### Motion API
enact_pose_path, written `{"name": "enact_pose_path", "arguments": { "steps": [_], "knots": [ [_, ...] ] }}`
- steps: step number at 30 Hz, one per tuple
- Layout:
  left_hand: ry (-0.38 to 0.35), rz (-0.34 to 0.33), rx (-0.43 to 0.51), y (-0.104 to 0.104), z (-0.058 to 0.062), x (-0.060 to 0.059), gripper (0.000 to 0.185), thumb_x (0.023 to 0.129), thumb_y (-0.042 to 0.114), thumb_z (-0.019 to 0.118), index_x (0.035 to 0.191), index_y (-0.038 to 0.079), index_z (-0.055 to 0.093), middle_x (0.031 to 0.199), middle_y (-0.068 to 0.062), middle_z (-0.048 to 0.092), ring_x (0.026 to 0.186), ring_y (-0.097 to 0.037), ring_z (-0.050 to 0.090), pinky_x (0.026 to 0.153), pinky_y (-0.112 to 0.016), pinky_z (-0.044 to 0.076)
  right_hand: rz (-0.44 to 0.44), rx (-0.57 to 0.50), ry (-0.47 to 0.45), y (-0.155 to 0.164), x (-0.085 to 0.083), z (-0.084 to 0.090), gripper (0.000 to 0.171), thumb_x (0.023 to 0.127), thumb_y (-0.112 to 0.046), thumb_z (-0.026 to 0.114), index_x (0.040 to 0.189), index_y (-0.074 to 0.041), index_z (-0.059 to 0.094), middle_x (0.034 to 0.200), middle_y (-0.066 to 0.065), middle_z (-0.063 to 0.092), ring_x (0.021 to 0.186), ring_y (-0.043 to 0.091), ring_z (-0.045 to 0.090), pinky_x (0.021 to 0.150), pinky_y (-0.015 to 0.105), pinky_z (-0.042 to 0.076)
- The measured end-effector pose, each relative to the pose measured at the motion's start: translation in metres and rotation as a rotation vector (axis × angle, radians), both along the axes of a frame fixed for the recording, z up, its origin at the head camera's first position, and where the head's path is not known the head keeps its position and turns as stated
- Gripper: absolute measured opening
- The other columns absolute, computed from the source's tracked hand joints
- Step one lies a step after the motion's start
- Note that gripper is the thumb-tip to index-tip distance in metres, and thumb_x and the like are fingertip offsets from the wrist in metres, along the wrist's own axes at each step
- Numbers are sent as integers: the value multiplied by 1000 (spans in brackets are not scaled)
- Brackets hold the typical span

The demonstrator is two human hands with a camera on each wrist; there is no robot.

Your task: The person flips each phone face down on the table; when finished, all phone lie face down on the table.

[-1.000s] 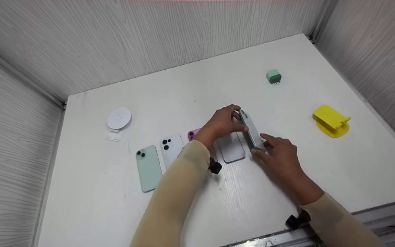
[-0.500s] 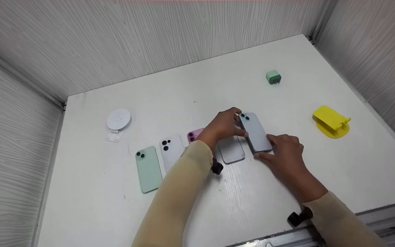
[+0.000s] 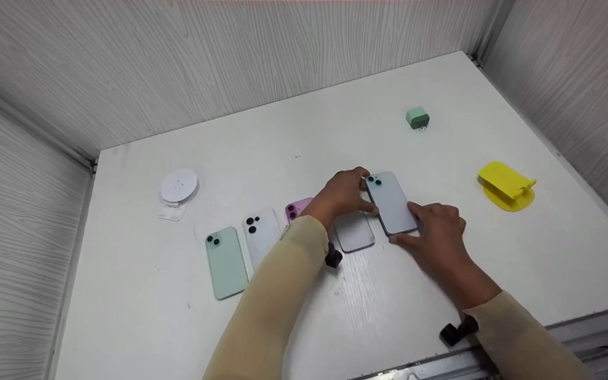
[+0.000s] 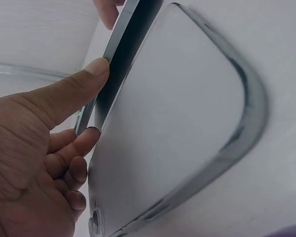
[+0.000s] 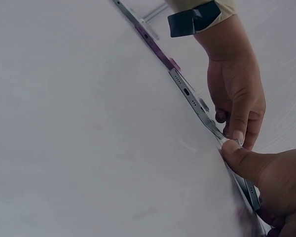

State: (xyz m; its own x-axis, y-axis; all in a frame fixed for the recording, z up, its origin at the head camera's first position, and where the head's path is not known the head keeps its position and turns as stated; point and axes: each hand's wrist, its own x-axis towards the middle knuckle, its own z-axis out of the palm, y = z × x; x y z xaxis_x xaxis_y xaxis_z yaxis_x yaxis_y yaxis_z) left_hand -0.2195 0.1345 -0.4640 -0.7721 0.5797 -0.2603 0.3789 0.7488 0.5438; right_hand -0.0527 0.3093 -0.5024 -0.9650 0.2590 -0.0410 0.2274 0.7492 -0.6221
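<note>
No text, label, brand, number or sign can be read anywhere in these views. The backs of the phones (image 3: pixel 391 203) on the bench (image 3: pixel 309 132) show only camera lenses, the green charger (image 3: pixel 417 117) and yellow stand (image 3: pixel 505 186) bear no visible markings, and the wall panels show only wood grain.

Looks like a small tabletop recording booth or test bench rather than a home: plain white table (image 3: pixel 335 316) boxed in by pale wood-grain panels (image 3: pixel 230 58), metal rail (image 3: pixel 589 327) along the near edge. Laid out in a neat row just left of the fingers (image 3: pixel 359 182): green phone (image 3: pixel 225 262), white phone (image 3: pixel 260 235), purple phone (image 3: pixel 297 207). Farther right of the fingers, yellow phone stand (image 3: pixel 507 186) and green charger plug (image 3: pixel 417 117); far left, white round charging pad (image 3: pixel 179 186).
</note>
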Motion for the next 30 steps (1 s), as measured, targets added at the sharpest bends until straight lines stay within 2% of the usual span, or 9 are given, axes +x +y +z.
{"name": "enact_pose_path", "arguments": {
  "steps": [7,18,30],
  "knots": [
    [2,-17,-13,2,3,-3,87,83,36,98,155,13,53,125,-1,70,115,-18,61,108,-36,52,17,16,21,1,-4,2,88,88,-34,93,159,-2,53,144,24,57,143,48,36,117,68,21],
    [-10,-35,-60,4,6,-3,91,82,37,99,155,10,51,131,-4,68,119,-19,59,110,-37,51,21,20,7,1,-3,-1,88,89,-35,92,160,-3,52,146,25,56,144,48,36,117,68,21],
    [58,-54,-101,6,1,-1,88,84,42,97,155,10,54,142,-6,65,129,-22,54,117,-38,48,14,18,-11,1,-2,0,88,91,-37,91,162,-4,50,149,22,54,148,46,32,119,67,20]
  ]
}}
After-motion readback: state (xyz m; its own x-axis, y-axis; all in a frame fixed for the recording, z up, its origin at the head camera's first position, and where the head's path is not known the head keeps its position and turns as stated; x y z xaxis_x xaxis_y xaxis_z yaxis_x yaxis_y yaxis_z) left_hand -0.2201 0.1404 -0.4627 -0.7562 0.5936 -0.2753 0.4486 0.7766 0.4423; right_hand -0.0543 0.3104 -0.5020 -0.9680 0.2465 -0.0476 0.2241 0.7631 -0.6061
